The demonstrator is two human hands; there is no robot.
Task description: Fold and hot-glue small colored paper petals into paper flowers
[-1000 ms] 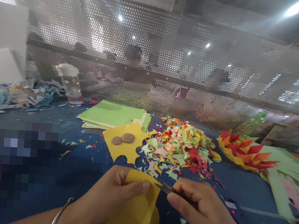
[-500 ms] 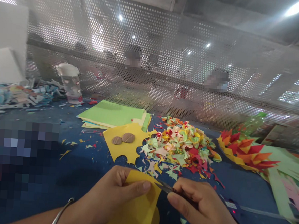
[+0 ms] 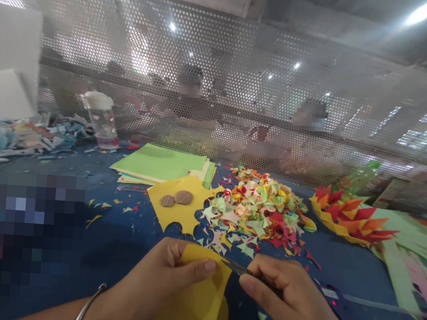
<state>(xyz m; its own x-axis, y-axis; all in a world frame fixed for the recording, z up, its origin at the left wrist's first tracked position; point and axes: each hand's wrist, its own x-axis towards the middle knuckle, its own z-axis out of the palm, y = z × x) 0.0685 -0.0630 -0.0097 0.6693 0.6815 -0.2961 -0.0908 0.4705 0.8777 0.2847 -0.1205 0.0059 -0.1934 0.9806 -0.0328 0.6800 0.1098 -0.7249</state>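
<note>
Two hands work low over the table [image 3: 127, 244]: the left hand [image 3: 161, 278] pinches the yellow paper [image 3: 198, 305] by thumb and fingers, the right hand [image 3: 288, 297] is curled around the scissors [image 3: 237, 267] with blades at its edge, a heap of cut shapes [image 3: 259, 212] lies behind, fresh sheets [image 3: 162, 163] wait, so plenty looks left.

Low, close together: left hand [image 3: 161, 276] in thumb pinch, right hand [image 3: 286, 296] curled tight.

A perforated metal screen [image 3: 240, 84] backs the blue table [image 3: 120, 241] under bright ceiling lights [image 3: 423, 11].
</note>
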